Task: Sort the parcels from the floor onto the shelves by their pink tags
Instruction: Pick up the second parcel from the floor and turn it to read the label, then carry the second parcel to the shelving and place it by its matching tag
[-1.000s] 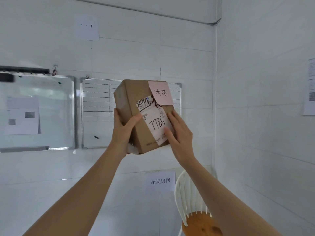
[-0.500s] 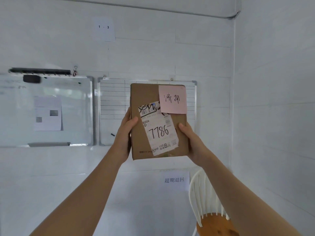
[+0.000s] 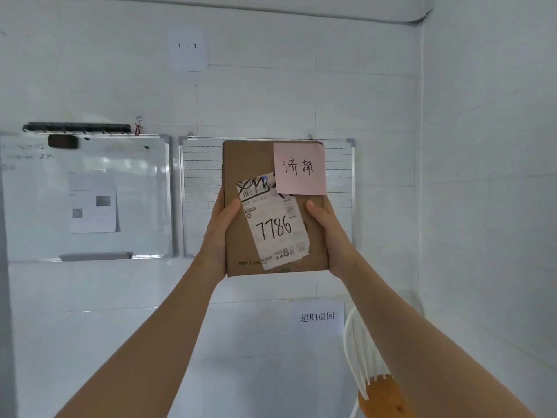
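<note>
While both arms are stretched out, the cardboard parcel (image 3: 265, 206) is held upright in the air in front of a lined whiteboard (image 3: 199, 188) on the white wall. The left hand (image 3: 217, 233) grips its left edge, the right hand (image 3: 330, 233) grips the right edge. A pink tag (image 3: 299, 168) with handwriting sits at its top right corner, overlapping a shipping label (image 3: 275, 224) marked 7786. A white chair (image 3: 366, 357) sits bottom right.

I see only the thumbs of my left hand (image 3: 217, 233) and right hand (image 3: 327, 233); my fingers are behind the parcel (image 3: 256, 206). The pink tag (image 3: 300, 168) covers the shipping label's (image 3: 275, 224) corner. The chair (image 3: 370, 375) is cut off below.
</note>
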`<state>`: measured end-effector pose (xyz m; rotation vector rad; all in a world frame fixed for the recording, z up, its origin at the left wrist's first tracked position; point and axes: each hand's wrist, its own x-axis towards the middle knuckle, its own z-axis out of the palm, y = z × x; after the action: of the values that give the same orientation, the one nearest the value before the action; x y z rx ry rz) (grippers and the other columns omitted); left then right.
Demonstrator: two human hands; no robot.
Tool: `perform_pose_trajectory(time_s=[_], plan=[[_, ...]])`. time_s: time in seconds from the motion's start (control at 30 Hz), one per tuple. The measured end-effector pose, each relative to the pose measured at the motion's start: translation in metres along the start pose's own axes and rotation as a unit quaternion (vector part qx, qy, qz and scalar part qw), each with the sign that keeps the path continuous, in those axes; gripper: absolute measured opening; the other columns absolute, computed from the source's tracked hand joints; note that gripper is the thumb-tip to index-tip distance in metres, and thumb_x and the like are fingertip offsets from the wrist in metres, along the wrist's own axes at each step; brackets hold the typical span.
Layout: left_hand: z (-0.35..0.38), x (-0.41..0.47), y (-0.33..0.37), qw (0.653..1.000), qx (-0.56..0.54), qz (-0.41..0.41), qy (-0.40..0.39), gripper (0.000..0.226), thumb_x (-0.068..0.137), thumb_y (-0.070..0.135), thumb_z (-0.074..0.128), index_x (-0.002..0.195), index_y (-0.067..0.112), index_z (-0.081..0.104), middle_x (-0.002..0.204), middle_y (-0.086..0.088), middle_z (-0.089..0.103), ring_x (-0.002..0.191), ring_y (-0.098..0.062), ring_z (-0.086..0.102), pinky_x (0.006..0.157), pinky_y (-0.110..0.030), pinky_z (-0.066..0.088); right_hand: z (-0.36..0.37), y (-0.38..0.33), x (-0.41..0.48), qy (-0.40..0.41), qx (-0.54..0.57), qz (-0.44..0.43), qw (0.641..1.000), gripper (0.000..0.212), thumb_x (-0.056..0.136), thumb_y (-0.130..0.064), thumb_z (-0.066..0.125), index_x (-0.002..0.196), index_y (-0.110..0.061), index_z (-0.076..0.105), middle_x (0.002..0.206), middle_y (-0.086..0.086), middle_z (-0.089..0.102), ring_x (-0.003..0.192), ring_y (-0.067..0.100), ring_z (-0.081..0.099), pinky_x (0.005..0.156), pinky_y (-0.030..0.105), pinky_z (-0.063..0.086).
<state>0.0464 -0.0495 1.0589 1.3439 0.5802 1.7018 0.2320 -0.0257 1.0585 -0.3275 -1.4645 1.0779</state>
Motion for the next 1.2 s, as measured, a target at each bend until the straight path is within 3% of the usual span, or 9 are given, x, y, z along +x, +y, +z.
perform_pose_trajectory(time_s=[0.13,0.3,0.4,0.53,0.7,0.97,1.2], plan=[[-0.008,-0.001,0.006,1.000,0.000,0.004,0.008,0.063,0.079,0.040,0.059,0.139,0.030,0.041,0.102,0.001,0.069,0.088,-0.020,0.067,0.061,-0.031,0.059,0.009,0.000,0.009,-0.016,0.007,0.003,1.000,0.062,0.084,-0.031,0.055,0.143,-0.029,0.037,0.125,0.009,0.064,0.101,0.025,0.068,0.077,0.040,0.059],[-0.036,-0.006,0.029,0.999,0.026,0.032,0.032,0.063,0.073,0.041,0.057,0.134,0.031,0.046,0.097,0.004,0.072,0.084,-0.017,0.070,0.063,-0.032,0.059,0.041,0.017,0.021,-0.038,0.048,0.017,0.998,0.061,0.084,-0.031,0.054,0.143,-0.029,0.037,0.119,0.006,0.067,0.097,0.023,0.070,0.073,0.037,0.059],[-0.055,-0.015,0.046,0.995,0.064,0.047,0.054,0.052,0.083,0.039,0.055,0.134,0.030,0.046,0.098,0.005,0.071,0.083,-0.015,0.070,0.061,-0.030,0.059,0.066,0.027,0.024,-0.061,0.087,0.023,0.994,0.059,0.084,-0.032,0.054,0.141,-0.027,0.039,0.118,0.008,0.067,0.096,0.024,0.070,0.072,0.037,0.059],[-0.077,-0.039,0.067,0.988,0.088,0.058,0.109,0.030,0.090,0.034,0.047,0.120,0.034,0.051,0.083,0.011,0.075,0.074,-0.010,0.071,0.057,-0.027,0.058,0.101,0.039,0.024,-0.103,0.132,0.037,0.985,0.058,0.084,-0.030,0.054,0.141,-0.027,0.039,0.113,0.004,0.069,0.092,0.021,0.071,0.071,0.036,0.059],[-0.094,-0.087,0.096,0.969,0.144,0.092,0.181,0.050,0.081,0.039,0.056,0.129,0.028,0.049,0.082,0.010,0.076,0.072,-0.010,0.073,0.056,-0.028,0.058,0.147,0.051,0.014,-0.178,0.198,0.067,0.962,0.058,0.085,-0.032,0.054,0.141,-0.028,0.040,0.118,0.006,0.068,0.100,0.024,0.068,0.080,0.040,0.059],[-0.093,-0.218,0.155,0.904,0.211,0.156,0.337,0.056,0.082,0.036,0.051,0.136,0.022,0.047,0.100,0.002,0.074,0.083,-0.015,0.073,0.063,-0.030,0.059,0.248,0.043,-0.045,-0.339,0.294,0.115,0.886,0.060,0.087,-0.030,0.055,0.144,-0.029,0.037,0.129,0.010,0.063,0.105,0.025,0.067,0.080,0.037,0.058],[-0.047,-0.363,0.233,0.794,0.311,0.195,0.484,0.045,0.092,0.033,0.045,0.135,0.022,0.047,0.096,0.005,0.074,0.080,-0.012,0.073,0.063,-0.029,0.059,0.355,-0.011,-0.148,-0.447,0.409,0.168,0.778,0.065,0.084,-0.029,0.058,0.144,-0.025,0.036,0.126,0.010,0.065,0.103,0.025,0.068,0.079,0.040,0.058]])
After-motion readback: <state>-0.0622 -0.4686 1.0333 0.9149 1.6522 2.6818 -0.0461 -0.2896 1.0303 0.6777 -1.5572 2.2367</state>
